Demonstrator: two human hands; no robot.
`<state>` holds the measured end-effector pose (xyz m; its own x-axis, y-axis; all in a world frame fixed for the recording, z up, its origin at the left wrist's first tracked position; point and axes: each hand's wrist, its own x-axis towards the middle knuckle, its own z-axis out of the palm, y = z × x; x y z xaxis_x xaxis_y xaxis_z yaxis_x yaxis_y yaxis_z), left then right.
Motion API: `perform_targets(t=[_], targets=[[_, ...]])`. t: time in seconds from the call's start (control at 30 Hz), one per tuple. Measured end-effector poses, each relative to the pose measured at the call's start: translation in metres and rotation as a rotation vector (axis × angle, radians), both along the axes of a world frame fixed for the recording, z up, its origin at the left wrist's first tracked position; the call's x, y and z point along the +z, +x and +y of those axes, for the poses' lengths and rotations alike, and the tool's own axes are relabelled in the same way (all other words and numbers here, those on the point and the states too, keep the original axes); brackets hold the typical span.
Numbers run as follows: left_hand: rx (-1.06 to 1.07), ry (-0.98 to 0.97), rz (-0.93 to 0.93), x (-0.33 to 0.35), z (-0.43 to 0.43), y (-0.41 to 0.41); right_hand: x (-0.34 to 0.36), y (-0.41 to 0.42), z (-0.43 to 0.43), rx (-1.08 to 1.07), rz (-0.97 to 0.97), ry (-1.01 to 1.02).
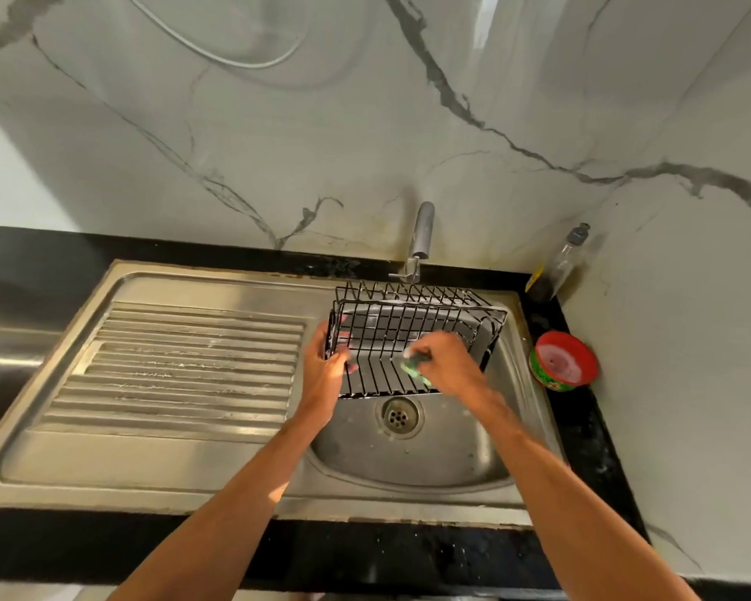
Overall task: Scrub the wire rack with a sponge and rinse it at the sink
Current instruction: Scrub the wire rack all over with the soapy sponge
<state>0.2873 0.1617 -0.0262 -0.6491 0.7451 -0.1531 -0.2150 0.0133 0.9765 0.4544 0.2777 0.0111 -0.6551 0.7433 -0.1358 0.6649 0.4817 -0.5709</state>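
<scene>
The right hand [447, 362] has its fingers curled down around a green sponge [415, 370], pinching it and pressing it onto the near wires of the black wire rack [408, 327]. Some pale suds show at the fingertips. The left hand [321, 366] grips the rack's left end, fingers wrapped round the side wires and thumb on the near side.

The rack sits tipped up in the far half of the stainless steel sink basin [408, 470], its open face toward the person and its back edge close under the faucet [421, 232]. Its near edge lies just beyond the drain strainer [402, 416]. Both bare forearms reach in from the front over the black countertop [365, 553].

Left of the basin runs the ribbed drainboard [183, 362], streaked with water. On the counter to the right, just beside the basin rim, stands a round red-and-green tub [564, 362] with a pale cake of cleaner inside. Behind it, in the corner, a clear bottle with a grey cap [560, 266] leans against the white marble-patterned wall [321, 145].
</scene>
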Motion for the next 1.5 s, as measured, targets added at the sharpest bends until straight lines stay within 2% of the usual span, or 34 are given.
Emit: perform_targets(t=[0.07, 0.17, 0.23, 0.3, 0.4, 0.47, 0.53, 0.6, 0.7, 0.8, 0.9, 1.07, 1.17, 1.23, 1.37, 1.4, 1.5], targets=[[0.009, 0.005, -0.015, 0.0, 0.001, 0.004, -0.006, -0.023, -0.016, -0.031, 0.012, 0.002], [-0.005, 0.013, -0.012, 0.002, 0.004, 0.007, -0.012, -0.024, -0.027, 0.111, -0.038, 0.092], [-0.007, 0.012, -0.027, 0.0, 0.003, 0.007, 0.002, -0.014, -0.016, 0.209, -0.098, -0.005], [-0.005, 0.004, -0.063, -0.001, 0.003, 0.01, 0.016, -0.019, -0.005, 0.153, -0.072, -0.097], [0.003, -0.008, -0.104, 0.002, 0.003, 0.014, 0.021, -0.047, -0.018, 0.047, 0.039, -0.034], [0.014, -0.03, -0.077, 0.004, 0.005, 0.014, 0.015, -0.055, -0.034, 0.165, 0.025, 0.031], [0.01, -0.029, -0.072, 0.005, 0.005, 0.014, 0.018, -0.047, -0.034, 0.275, -0.023, -0.021], [0.021, -0.023, -0.069, 0.002, 0.005, 0.011, 0.023, -0.048, -0.022, 0.269, -0.054, -0.095], [-0.009, -0.041, -0.023, 0.005, 0.004, 0.014, 0.023, -0.061, -0.025, 0.163, 0.047, -0.047], [0.011, -0.025, 0.025, 0.011, 0.006, 0.015, 0.014, -0.066, -0.051, 0.27, 0.098, 0.023], [0.052, -0.005, 0.021, 0.007, 0.004, 0.009, 0.009, -0.04, -0.05, 0.318, 0.018, 0.028], [0.092, -0.031, -0.005, -0.015, 0.005, -0.002, -0.009, -0.013, -0.031, 0.128, -0.033, 0.225], [0.099, -0.001, -0.015, -0.011, 0.011, -0.005, -0.016, -0.023, -0.055, 0.233, 0.006, 0.241], [0.077, 0.008, -0.004, -0.012, 0.012, -0.005, -0.015, -0.01, -0.051, 0.212, -0.022, 0.276], [0.092, -0.009, -0.022, -0.028, 0.011, -0.009, -0.011, 0.043, -0.011, -0.165, -0.156, 0.314], [0.095, -0.021, -0.025, -0.023, 0.01, -0.008, -0.012, 0.044, -0.012, -0.175, -0.163, 0.332], [0.083, -0.047, 0.007, -0.009, 0.009, -0.005, -0.02, 0.033, -0.026, 0.011, -0.219, 0.346]])
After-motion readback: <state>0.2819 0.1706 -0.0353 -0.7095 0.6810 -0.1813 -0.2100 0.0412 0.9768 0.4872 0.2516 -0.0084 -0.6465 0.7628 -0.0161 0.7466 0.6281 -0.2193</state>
